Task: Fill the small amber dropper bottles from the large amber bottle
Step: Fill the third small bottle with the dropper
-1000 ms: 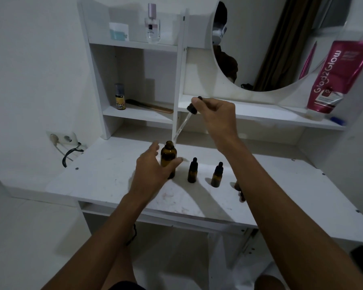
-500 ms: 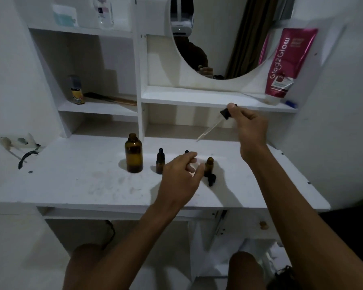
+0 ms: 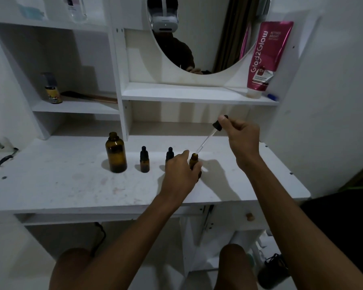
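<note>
The large amber bottle (image 3: 116, 152) stands uncapped on the white desk (image 3: 71, 185). To its right stand two capped small amber dropper bottles (image 3: 144, 161) (image 3: 169, 154). My left hand (image 3: 181, 174) grips a third small amber bottle (image 3: 193, 159), which is uncapped. My right hand (image 3: 240, 136) pinches the black bulb of a glass dropper (image 3: 210, 137); the dropper slants down to the left, its tip just above the open mouth of the held bottle.
A pink tube (image 3: 264, 57) leans on the shelf under the round mirror (image 3: 197, 34). A small dark spray can (image 3: 51, 88) and a brush lie on the left shelf. A socket and cable (image 3: 2, 155) sit at the desk's left end.
My left hand left the large bottle and took hold of the rightmost small bottle. My right hand carried the dropper from over the large bottle to the right, above the small one.
</note>
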